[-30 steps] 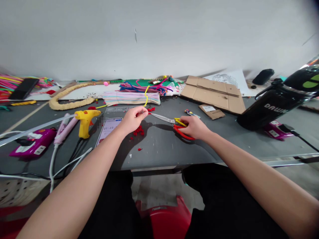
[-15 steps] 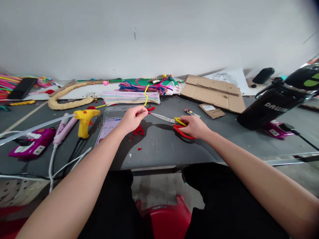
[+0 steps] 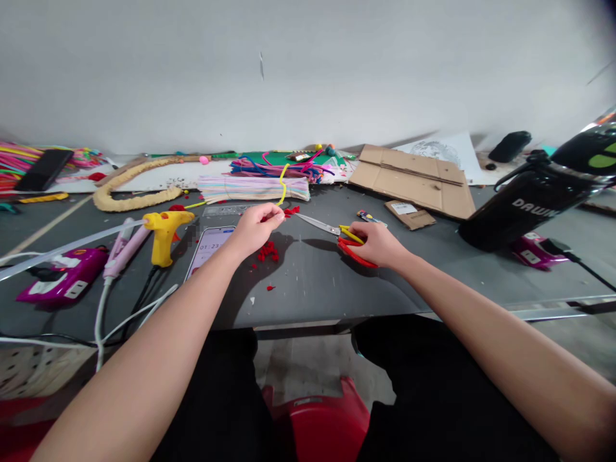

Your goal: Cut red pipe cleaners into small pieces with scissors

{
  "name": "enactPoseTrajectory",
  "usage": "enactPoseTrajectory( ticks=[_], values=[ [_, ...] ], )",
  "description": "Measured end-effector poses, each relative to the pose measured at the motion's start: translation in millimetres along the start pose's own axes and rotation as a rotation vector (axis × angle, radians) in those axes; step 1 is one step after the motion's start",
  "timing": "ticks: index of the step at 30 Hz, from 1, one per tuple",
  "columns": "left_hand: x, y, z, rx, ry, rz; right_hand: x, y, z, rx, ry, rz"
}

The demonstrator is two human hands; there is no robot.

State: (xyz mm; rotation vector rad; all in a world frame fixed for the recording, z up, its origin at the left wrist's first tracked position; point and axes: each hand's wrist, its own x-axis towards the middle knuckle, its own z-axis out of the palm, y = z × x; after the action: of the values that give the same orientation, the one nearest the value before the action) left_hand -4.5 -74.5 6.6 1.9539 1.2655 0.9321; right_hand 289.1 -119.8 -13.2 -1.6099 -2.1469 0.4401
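My left hand [image 3: 262,226] is closed in a pinch above the table, near the phone. A short red tip of what looks like a pipe cleaner [image 3: 287,215] pokes out of its fingertips; the rest is hidden. My right hand [image 3: 378,244] is wrapped round the red and yellow handles of a pair of scissors [image 3: 330,228]. The blades point left toward my left fingertips, a small gap short of them. Fuzzy red clippings [image 3: 267,252] lie on the table below my left hand. More red bits [image 3: 292,210] sit just behind the scissor tips.
A phone [image 3: 210,247] showing a timer lies left of the clippings. Farther left are a yellow glue gun [image 3: 166,234] and a purple power strip [image 3: 65,276] with cords. Bundled pipe cleaners [image 3: 250,188], cardboard [image 3: 414,179] and a black bottle [image 3: 524,199] stand behind and right.
The scissors and my right hand have shifted slightly right, drawing the blade tips away from my left fingertips. My left hand has stayed nearly in place.
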Motion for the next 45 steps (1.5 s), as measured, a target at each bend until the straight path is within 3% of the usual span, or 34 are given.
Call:
enactPoseTrajectory(
  ticks=[7,14,45],
  values=[
    [1,4,1,-0.318,-0.021,-0.214,-3,-5,-1,-0.028,0.014,-0.003],
    [2,3,4,-0.377,-0.022,-0.299,-3,-5,1,-0.054,0.013,0.018],
    [2,-8,5,-0.193,-0.065,-0.213,-1,-4,0,-0.094,-0.033,-0.006]
  ],
)
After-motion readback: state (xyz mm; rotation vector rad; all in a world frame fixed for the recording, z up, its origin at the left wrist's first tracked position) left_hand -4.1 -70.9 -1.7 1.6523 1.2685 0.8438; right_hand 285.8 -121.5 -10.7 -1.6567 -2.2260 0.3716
